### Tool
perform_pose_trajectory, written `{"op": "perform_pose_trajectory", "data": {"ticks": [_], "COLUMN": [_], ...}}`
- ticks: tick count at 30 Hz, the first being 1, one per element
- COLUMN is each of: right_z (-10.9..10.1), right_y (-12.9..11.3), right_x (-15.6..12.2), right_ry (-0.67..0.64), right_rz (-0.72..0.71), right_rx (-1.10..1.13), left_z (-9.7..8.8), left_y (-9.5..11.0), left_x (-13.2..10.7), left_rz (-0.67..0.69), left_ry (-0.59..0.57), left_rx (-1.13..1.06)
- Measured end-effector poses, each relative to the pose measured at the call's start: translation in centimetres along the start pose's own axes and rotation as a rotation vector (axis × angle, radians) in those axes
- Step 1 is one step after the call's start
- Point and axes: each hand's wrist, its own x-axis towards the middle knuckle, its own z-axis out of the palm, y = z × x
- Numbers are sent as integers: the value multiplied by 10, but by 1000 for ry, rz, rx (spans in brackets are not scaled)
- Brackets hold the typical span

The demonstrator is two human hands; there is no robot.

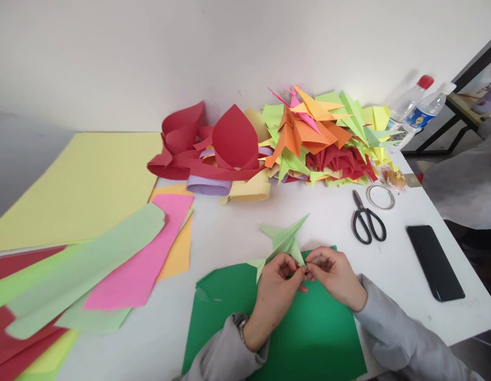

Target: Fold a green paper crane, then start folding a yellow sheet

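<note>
A light green origami crane (284, 239) is held over a dark green paper sheet (225, 307). My left hand (277, 283) is closed on the crane's near side, thumb and fingers pinching its folded paper. With thumb and fingertips pressed together, my right hand (333, 272) grips a small tip of the same crane. The fingertips of both hands meet there, so the exact fold between them is hidden. One pointed end of the crane rises toward the upper right, and another sticks out at the left.
Folded paper cranes (309, 129) pile against the wall, beside red paper loops (235, 137). Scissors (366, 219), a tape roll (380, 197) and a black phone (436, 263) lie right. Plastic bottles (422, 114) stand behind. Pink paper (145, 259) and a yellow sheet (82, 185) lie left.
</note>
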Motion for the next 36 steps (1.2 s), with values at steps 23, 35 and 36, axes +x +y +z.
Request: {"op": "perform_pose_trajectory", "data": {"ticks": [23,35,36], "right_z": [-6,-5,-5], "right_y": [-2,0,0], "right_x": [2,2,2], "right_ry": [-49,-40,-45], "right_rz": [76,32,31], "right_rx": [46,29,31], "left_z": [-4,-3,-3], "left_y": [2,3,4], "left_x": [0,0,0], "left_rz": [-53,-40,-44], "left_ry": [-40,-35,-38], "left_rx": [19,-20,-20]}}
